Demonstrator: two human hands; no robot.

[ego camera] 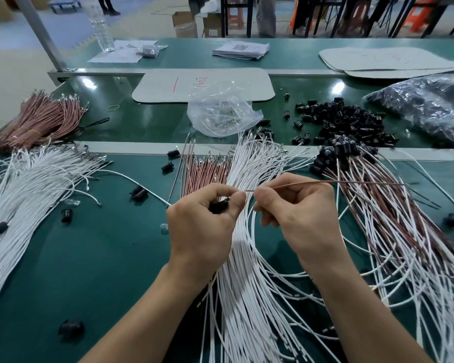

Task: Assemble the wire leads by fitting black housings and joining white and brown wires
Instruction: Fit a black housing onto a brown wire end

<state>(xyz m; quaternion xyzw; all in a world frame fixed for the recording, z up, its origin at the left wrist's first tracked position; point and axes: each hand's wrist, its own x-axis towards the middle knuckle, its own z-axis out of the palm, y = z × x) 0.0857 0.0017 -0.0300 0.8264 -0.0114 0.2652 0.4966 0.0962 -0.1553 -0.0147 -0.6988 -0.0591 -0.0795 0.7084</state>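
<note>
My left hand point(205, 224) grips a small black housing point(219, 206) between thumb and fingers, above a fan of white wires point(249, 297). My right hand point(296, 213) pinches a thin brown wire point(325, 182) that runs off to the right; its near tip points at the housing, a little to the right of my left thumb. Loose brown wires point(207, 171) lie just beyond my hands. Finished leads with black housings point(333, 153) spread out at the right. A pile of loose black housings point(344, 119) sits further back.
A bundle of brown wires point(40, 121) and a sheaf of white wires point(29, 184) lie at the left. Single housings point(71, 328) are scattered on the green table point(102, 258). A clear plastic bag point(220, 113), grey mats point(205, 85), papers and a water bottle point(102, 27) stand behind.
</note>
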